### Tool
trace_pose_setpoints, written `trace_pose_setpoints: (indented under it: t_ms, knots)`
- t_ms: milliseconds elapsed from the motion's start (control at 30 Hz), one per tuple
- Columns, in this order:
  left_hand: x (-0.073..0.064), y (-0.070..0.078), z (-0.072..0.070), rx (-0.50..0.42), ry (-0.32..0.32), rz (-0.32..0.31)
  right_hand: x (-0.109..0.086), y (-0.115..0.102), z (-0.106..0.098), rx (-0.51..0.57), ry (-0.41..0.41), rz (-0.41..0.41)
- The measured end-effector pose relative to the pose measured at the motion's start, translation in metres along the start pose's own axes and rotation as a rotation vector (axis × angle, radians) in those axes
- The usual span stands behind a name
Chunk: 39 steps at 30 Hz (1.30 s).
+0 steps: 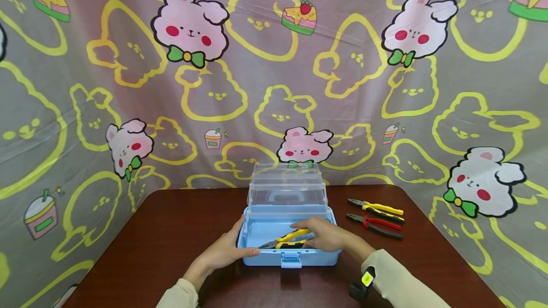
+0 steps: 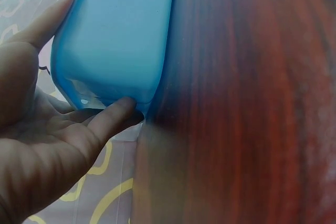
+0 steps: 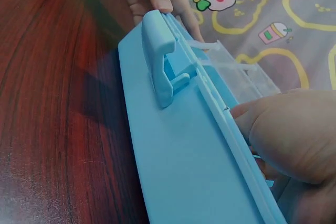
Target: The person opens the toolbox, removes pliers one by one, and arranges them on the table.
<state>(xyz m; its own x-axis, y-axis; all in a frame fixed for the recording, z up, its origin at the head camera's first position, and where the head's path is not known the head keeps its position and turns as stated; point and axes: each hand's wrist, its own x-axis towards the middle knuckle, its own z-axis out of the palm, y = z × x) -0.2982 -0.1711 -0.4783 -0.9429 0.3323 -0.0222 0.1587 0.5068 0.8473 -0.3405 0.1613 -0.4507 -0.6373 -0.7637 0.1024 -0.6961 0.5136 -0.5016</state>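
Note:
A light blue plastic toolbox [image 1: 317,257] stands on the table with its clear lid [image 1: 286,189] raised at the back. My left hand [image 1: 223,250] grips the box's left end, with the thumb on the front rim. In the left wrist view, the fingers [image 2: 113,116] bend round the blue end wall. My right hand [image 1: 326,234] reaches inside the box and holds pliers [image 1: 280,241] with yellow and black handles. Their grey jaws point left, close to the front rim. In the right wrist view the box's front wall hides most of the pliers.
Right of the box lie two more pliers: one pair [image 1: 376,207] with yellow and black handles, and nearer, one pair [image 1: 376,224] with red and black handles. A latch [image 1: 291,260] hangs on the box's front. Patterned cloth [image 1: 265,75] hangs behind the brown table [image 1: 171,222].

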Motion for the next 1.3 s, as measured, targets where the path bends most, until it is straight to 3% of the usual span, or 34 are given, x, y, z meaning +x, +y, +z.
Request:
trace_pose_setpoints:
  t_ms: [633, 1000, 1300]
  knots:
    - [0.0, 0.001, 0.004, 0.026, 0.013, -0.011, -0.024, -0.007, -0.012, 0.043, 0.087, -0.015]
    - [-0.002, -0.002, -0.001, -0.019, 0.007, -0.012, -0.045, -0.009, -0.027, 0.117, 0.146, 0.04]
    - [-0.003, 0.0, -0.001, -0.02, -0.003, 0.009, -0.075, -0.001, -0.04, 0.066, 0.297, 0.018]
